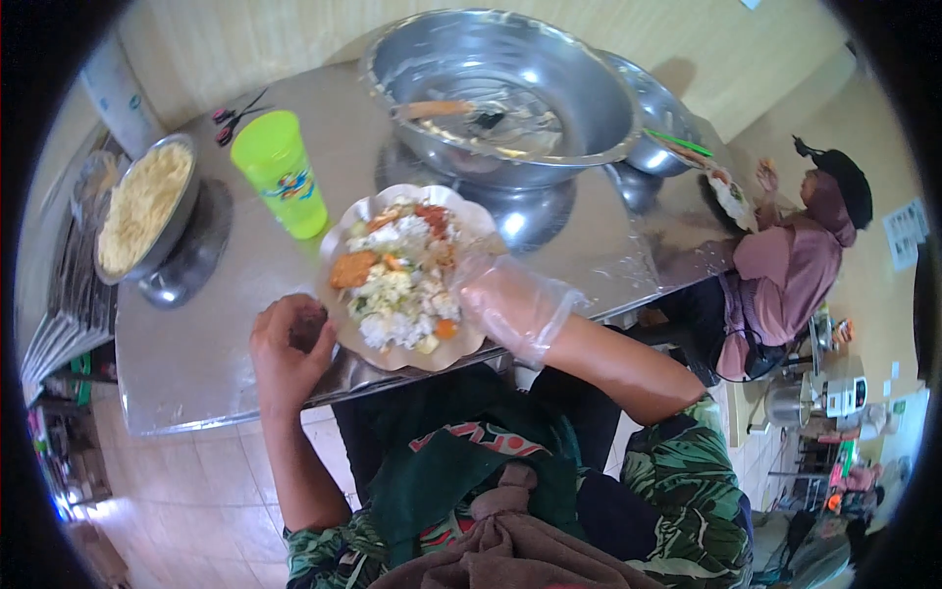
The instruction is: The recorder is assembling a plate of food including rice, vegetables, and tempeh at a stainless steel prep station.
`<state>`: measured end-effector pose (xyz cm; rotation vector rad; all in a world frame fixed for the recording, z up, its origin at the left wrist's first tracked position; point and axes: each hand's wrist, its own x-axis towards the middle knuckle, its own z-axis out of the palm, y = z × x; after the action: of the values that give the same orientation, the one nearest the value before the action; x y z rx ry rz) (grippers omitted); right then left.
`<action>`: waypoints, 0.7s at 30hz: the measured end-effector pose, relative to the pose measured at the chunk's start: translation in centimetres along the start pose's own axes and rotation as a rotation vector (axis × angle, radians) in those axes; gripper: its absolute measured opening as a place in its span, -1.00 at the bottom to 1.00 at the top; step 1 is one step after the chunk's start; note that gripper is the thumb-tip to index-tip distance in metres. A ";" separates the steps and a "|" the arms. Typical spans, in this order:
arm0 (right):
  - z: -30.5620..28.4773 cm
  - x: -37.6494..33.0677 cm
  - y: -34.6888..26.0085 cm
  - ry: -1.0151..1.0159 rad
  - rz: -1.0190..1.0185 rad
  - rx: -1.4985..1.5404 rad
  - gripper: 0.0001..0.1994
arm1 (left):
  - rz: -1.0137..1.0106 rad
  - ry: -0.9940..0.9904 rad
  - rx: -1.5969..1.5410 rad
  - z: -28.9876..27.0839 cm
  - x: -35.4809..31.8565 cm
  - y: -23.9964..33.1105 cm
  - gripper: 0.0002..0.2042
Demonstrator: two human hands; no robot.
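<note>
A scalloped plate [471,348] lies near the table's front edge with white rice [397,234], chopped vegetables, a brown fried piece [355,268] and red sauce on it. My right hand [505,302], in a clear plastic glove, reaches onto the plate's right side. Its fingers are bunched at the food; what they hold, if anything, is hidden. Beside the plate's left rim, my left hand [289,344] is bare, its fingers loosely curled and apart from the thumb, with nothing seen in it. A lime-green cup [280,172] stands just beyond the plate.
Behind the plate sits a large metal basin [500,162] with a wooden-handled tool [437,109] and pale smears. A second metal bowl [657,123] is to its right. Far left is a bowl of pale crumbly stuff [147,211]; scissors [235,118] lie nearby. Another person [795,245] sits at the right.
</note>
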<state>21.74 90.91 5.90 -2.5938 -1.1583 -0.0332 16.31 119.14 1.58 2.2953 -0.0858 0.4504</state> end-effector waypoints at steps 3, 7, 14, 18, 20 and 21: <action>0.7 0.1 0.4 -0.018 0.005 -0.036 -0.90 | 0.066 0.066 -0.010 0.2 0.0 -0.3 -0.78; 0.9 0.3 0.4 -0.006 0.010 -0.111 -0.90 | 0.077 0.060 0.020 0.2 0.0 -0.1 -0.78; 0.2 0.2 0.2 -0.038 0.036 -0.052 -0.89 | 0.117 0.076 0.009 0.2 0.2 -0.3 -0.75; 0.3 0.2 -0.1 0.012 0.026 -0.040 -0.89 | 0.085 0.057 0.031 0.2 0.2 -0.3 -0.74; 0.5 0.3 -0.2 0.050 0.013 -0.004 -0.89 | 0.098 0.088 0.037 0.2 -0.1 -0.8 -0.71; 0.2 0.6 0.1 -0.021 0.087 -0.105 -0.88 | 0.094 0.088 0.041 0.0 -0.2 -0.6 -0.71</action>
<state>22.18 91.32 5.73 -2.7400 -1.0764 -0.0491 16.27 119.53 1.12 2.3154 -0.1424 0.6062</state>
